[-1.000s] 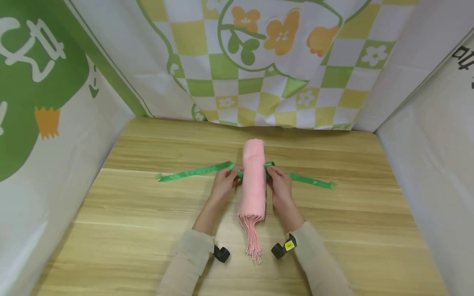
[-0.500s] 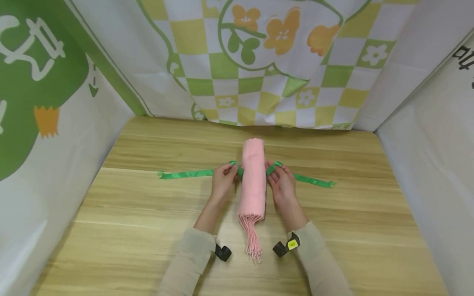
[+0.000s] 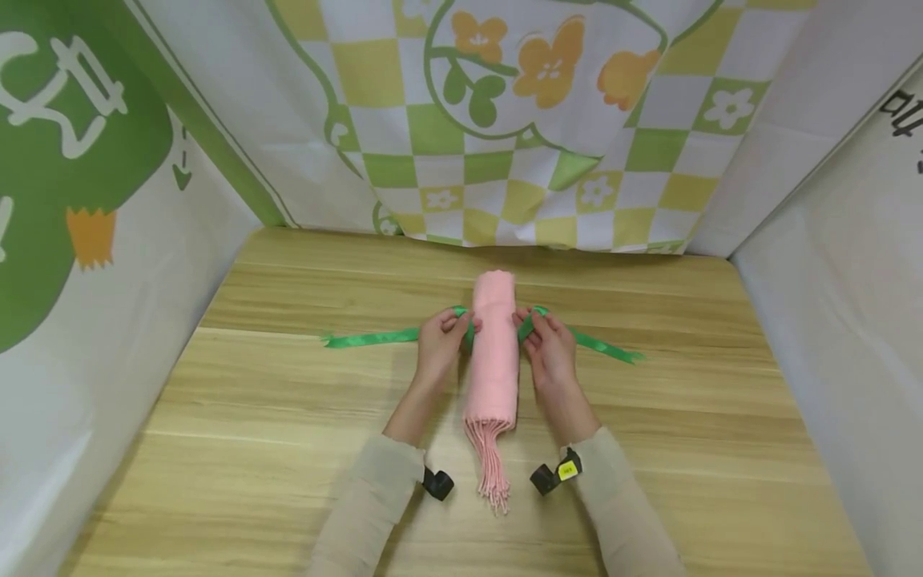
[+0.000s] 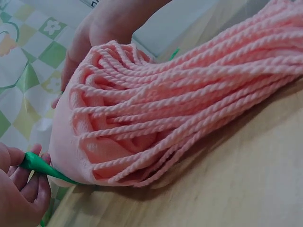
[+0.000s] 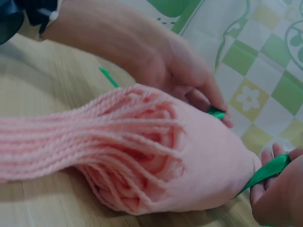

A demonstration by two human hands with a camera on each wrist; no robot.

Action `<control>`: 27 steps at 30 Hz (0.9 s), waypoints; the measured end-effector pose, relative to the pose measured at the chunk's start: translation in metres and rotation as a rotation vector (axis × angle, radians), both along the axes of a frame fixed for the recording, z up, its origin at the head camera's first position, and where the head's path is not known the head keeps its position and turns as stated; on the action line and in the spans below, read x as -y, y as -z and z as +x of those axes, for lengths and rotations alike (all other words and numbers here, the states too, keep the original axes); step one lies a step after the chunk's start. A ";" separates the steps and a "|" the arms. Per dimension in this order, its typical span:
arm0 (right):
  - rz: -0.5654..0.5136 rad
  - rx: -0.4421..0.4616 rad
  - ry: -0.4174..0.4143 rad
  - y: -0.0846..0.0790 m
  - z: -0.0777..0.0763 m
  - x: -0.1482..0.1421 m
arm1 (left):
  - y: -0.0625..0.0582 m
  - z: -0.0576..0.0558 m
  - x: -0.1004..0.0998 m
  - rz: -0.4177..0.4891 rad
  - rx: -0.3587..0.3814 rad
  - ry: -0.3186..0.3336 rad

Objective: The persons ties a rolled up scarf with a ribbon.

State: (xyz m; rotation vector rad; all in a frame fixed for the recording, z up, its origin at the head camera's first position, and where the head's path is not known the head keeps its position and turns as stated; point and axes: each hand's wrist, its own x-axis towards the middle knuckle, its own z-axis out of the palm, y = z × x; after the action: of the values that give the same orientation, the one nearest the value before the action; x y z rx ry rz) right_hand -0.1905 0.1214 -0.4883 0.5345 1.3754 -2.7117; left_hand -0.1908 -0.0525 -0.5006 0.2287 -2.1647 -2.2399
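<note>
A rolled pink scarf [image 3: 493, 361] lies lengthwise on the wooden table, its twisted fringe [image 3: 492, 469] trailing toward the person. Beneath the roll runs a green ribbon [image 3: 375, 339], whose frayed ends reach out left and right on the tabletop. At the roll's left side, the left hand [image 3: 439, 344] pinches the ribbon between thumb and fingers, lifting it beside the scarf. On the opposite side the right hand [image 3: 551, 349] pinches the other length of ribbon [image 5: 272, 169], raised off the table. In the left wrist view, the ribbon [image 4: 40, 165] passes under the scarf. The stretch underneath is hidden.
The wooden table [image 3: 288, 481] ends at a checked, flower-printed cloth [image 3: 519, 184] behind. Printed white panels [image 3: 829, 224] stand at both sides. Each sleeve cuff carries a small black camera [image 3: 437, 483].
Both hands have raised the ribbon slightly beside the roll, and the left hand has shifted a little up and right. The ribbon's outer ends have drawn inward. The scarf stays in place.
</note>
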 end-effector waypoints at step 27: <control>0.470 -0.142 -0.068 -0.008 -0.015 0.008 | -0.016 -0.024 -0.008 -0.405 -0.169 0.135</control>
State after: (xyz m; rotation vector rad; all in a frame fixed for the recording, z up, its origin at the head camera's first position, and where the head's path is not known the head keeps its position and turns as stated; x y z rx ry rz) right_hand -0.2055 0.1133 -0.4806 0.3089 2.0425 -2.4082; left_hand -0.2150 -0.0442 -0.4850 -0.1137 -2.5313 -1.7405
